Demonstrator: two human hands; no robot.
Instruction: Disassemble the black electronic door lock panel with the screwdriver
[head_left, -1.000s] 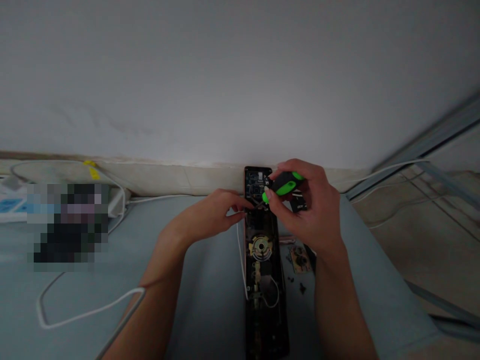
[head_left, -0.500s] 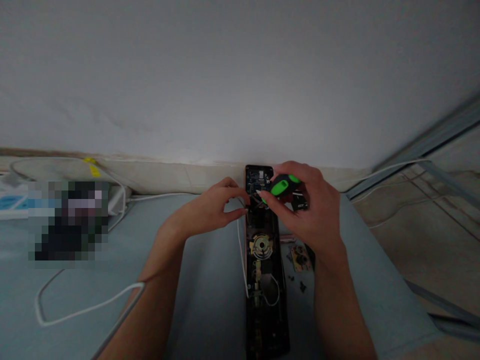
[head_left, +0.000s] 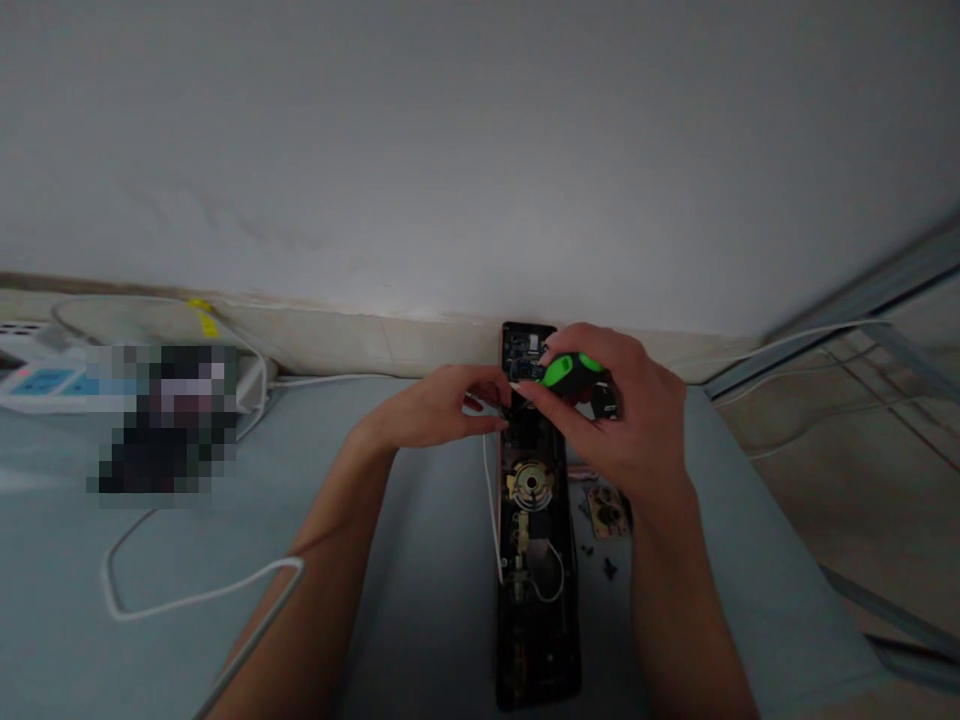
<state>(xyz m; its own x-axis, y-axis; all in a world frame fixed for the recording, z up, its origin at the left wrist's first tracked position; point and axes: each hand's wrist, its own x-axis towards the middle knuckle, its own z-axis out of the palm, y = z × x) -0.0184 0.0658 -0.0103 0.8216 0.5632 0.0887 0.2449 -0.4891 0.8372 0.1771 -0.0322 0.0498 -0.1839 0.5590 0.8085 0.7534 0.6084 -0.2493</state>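
Gripping glossy green-black screwdriver (head_left: 571,371) over long lock body (head_left: 536,540).

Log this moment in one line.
left hand: fingertips at opened black device | right hand: grips green-black screwdriver over its upper end | loose screws: right of device

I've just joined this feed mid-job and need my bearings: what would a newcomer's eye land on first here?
The bright green-handled tool stands out first, gripped in the right hand over the far end of a long black opened device lying mid-frame. The left hand meets it there, fingertips at the device's left edge. A brass round part gleams inside the device; a white cable loops at the left.
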